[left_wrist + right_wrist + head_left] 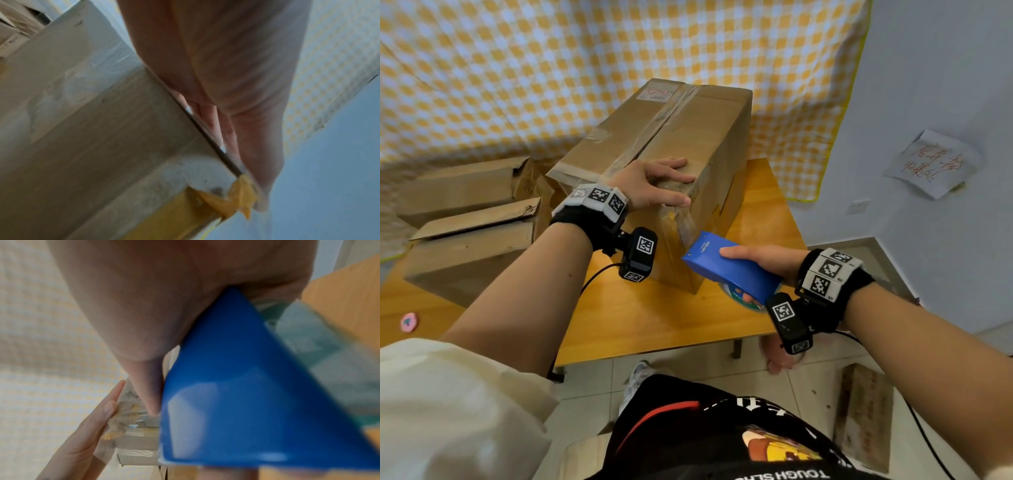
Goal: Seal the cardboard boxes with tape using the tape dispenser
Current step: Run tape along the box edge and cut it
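Observation:
A large cardboard box stands on the wooden table, clear tape running along its top seam and down its near end. My left hand lies flat with straight fingers on the box's near top edge; in the left wrist view the left hand rests along the box. My right hand grips a blue tape dispenser, whose nose sits against the box's near end face. In the right wrist view the blue tape dispenser fills the frame, the tape roll partly hidden behind it.
Two opened cardboard boxes lie at the table's left. A small pink disc sits near the left front edge. Behind hangs a yellow checked cloth. Another box stands on the tiled floor at the right.

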